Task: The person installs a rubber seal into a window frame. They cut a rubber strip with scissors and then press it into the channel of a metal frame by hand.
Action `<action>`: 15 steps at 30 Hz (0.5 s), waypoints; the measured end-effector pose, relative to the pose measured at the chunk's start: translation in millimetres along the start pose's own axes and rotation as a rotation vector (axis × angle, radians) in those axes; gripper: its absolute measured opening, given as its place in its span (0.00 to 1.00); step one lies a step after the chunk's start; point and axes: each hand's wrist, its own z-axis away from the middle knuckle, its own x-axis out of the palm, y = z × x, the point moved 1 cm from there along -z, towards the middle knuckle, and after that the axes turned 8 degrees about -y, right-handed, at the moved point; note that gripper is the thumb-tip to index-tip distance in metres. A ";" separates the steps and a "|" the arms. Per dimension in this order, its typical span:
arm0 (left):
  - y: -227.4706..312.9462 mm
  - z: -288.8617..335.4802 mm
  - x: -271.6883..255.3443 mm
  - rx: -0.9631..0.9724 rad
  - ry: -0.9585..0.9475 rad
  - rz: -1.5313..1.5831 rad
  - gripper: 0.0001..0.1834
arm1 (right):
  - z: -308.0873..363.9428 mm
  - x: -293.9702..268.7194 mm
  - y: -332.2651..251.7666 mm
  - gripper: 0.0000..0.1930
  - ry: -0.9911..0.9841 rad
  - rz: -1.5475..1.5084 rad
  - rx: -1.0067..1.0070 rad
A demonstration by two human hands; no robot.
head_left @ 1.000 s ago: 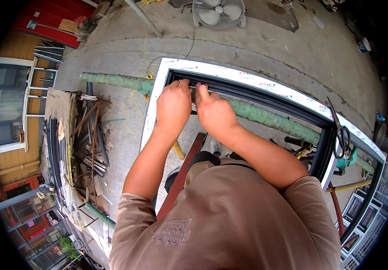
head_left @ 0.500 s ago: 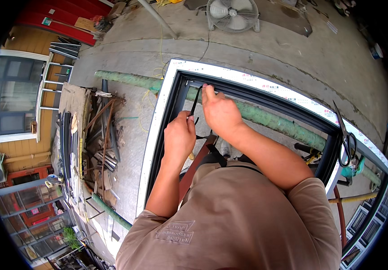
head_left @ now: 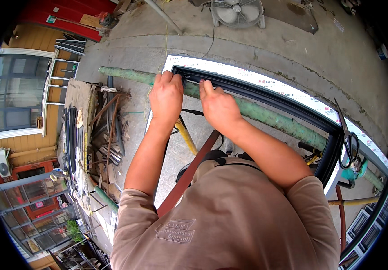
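A large window frame (head_left: 230, 69) with white printed film on its face and black inner channels lies in front of me. My left hand (head_left: 167, 96) is closed at its far left corner, knuckles up; what the fingers hold there is hidden. Just to the right, my right hand (head_left: 221, 105) has thumb and finger pinched together at the inner channel of the far side, on a thin black strip mostly hidden by the fingers. A loose piece of black strip (head_left: 192, 111) shows between the two hands. Black-handled scissors (head_left: 347, 141) rest on the frame's right part.
A green pipe (head_left: 266, 112) runs beneath the frame, and a yellow pipe (head_left: 186, 137) and a brown bar (head_left: 189, 175) lie below. A fan (head_left: 236, 11) stands on the concrete beyond. Scrap and profiles (head_left: 108, 130) are piled at left.
My left hand has moved up and away from me to the frame's corner, and the strip stretched between the hands has gone slack. My right hand has hardly moved.
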 end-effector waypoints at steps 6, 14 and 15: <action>-7.2 -11.8 10.0 0.147 -0.075 -0.090 0.03 | -1.0 3.0 2.8 0.30 0.001 0.000 -0.011; -5.2 -12.0 10.5 0.140 -0.084 -0.170 0.03 | 0.4 3.5 5.8 0.30 0.020 -0.053 -0.015; -4.3 -11.9 9.6 0.131 -0.091 -0.184 0.04 | 0.0 3.5 5.6 0.30 0.022 -0.057 -0.011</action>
